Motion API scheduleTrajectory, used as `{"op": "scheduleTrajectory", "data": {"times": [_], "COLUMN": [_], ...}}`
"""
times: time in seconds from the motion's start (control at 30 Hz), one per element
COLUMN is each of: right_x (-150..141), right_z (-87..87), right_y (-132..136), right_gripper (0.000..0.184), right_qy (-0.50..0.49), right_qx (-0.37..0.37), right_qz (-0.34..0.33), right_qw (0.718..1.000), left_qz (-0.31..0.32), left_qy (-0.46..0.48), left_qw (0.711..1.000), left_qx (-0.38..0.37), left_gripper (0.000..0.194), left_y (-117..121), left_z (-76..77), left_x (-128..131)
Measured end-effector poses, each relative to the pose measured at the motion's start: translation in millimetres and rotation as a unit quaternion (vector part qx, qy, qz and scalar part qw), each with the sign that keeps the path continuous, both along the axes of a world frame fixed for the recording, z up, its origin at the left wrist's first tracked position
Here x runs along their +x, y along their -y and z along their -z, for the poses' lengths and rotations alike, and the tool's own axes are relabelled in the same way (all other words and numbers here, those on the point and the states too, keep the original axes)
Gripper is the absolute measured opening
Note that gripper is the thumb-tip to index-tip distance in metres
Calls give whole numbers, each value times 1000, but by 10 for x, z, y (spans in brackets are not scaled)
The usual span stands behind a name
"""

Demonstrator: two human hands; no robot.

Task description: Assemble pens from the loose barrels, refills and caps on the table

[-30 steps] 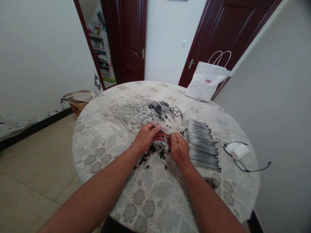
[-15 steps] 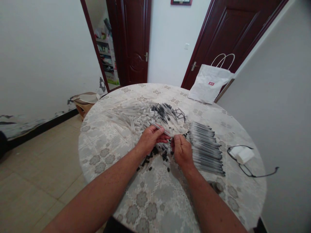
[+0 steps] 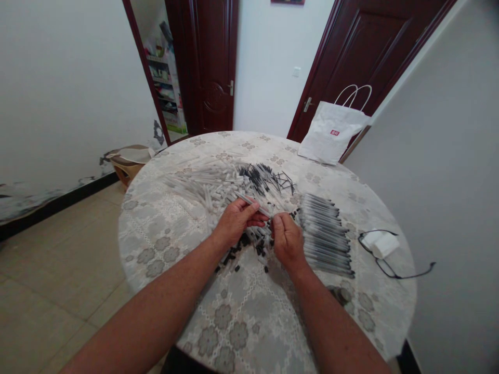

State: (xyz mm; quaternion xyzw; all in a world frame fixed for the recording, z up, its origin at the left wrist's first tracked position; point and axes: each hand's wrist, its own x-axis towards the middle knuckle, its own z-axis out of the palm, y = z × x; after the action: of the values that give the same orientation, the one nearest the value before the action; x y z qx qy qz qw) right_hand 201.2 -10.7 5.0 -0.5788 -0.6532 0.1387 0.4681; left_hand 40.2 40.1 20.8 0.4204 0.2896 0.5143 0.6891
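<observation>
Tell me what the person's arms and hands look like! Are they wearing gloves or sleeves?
No gloves! The left hand and right hand are both bare. No sleeves show on the left forearm or right forearm. I can't see a watch or bracelet either. The fingers are partly hidden, so I can't tell about rings.

No text could be read with certainty. The front face of the white paper bag [image 3: 325, 140] bore a small red label [image 3: 335, 132] with white characters, too small to decipher. Any print on the green package [image 3: 174, 123], low on the shelf [image 3: 161, 80], was likewise illegible.
</observation>
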Motion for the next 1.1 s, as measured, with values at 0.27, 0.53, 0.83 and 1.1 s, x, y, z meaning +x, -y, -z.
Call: {"op": "scheduleTrajectory", "data": {"times": [0.27,0.53,0.83,1.1], "right_x": [28,-11,8,-19], "right_z": [-20,-17,-6,-9], "right_y": [16,35,21,48], "right_gripper": [20,34,27,25], "right_qy": [-24,-12,-24,71], "right_qx": [25,-10,13,51], "right_qz": [-10,0,-27,-71], "right_qw": [999,1000,999,994], "left_qz": [-9,5,-3,9], "left_qy": [-5,-1,-98,-341], "left_qw": [1000,1000,993,927], "left_qx": [8,18,62,158], "left_gripper": [34,34,30,26], "left_y": [2,-3,12,178], "left_z": [17,41,-62,-407], "left_x": [10,16,-58,-463]}}
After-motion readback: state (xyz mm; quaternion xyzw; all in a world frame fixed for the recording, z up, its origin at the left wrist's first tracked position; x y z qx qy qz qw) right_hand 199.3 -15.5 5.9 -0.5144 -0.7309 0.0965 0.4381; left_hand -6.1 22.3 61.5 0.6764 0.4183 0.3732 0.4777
